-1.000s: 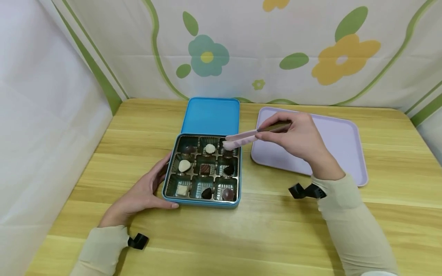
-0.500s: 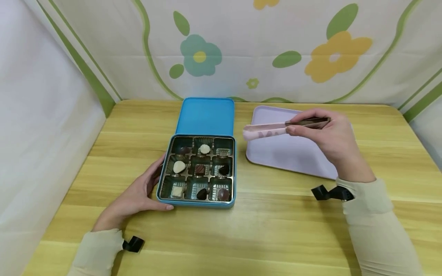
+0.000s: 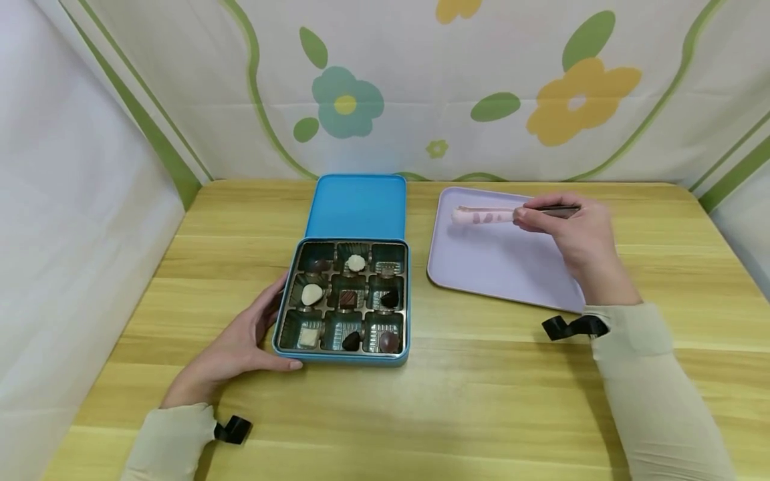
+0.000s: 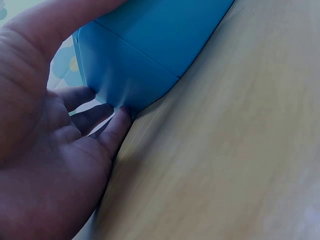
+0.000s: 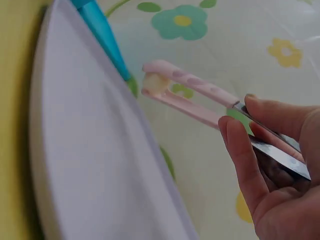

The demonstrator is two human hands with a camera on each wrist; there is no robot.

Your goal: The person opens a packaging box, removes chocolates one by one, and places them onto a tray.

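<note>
My right hand (image 3: 568,224) pinches tongs (image 3: 481,216) with pink tips and a metal handle, above the left part of a lilac tray (image 3: 505,267). In the right wrist view the tips clasp a small cream-coloured chocolate (image 5: 156,82). My left hand (image 3: 240,344) holds the left side of a blue tin (image 3: 345,359), thumb along its front corner and fingertips (image 4: 120,117) against its side. The tin holds a divided insert with white and dark chocolates, such as a striped square one (image 3: 348,298); its back right compartment (image 3: 388,260) is bare.
The tin's open blue lid (image 3: 361,207) lies behind it, toward the flowered cloth wall (image 3: 409,67). White cloth (image 3: 72,234) also hangs on the left side of the wooden table (image 3: 385,427). The tray stands right of the tin.
My right hand has carried the tongs from the tin's back right compartment up and rightward to above the tray. That compartment now shows bare. My left hand stays at the tin.
</note>
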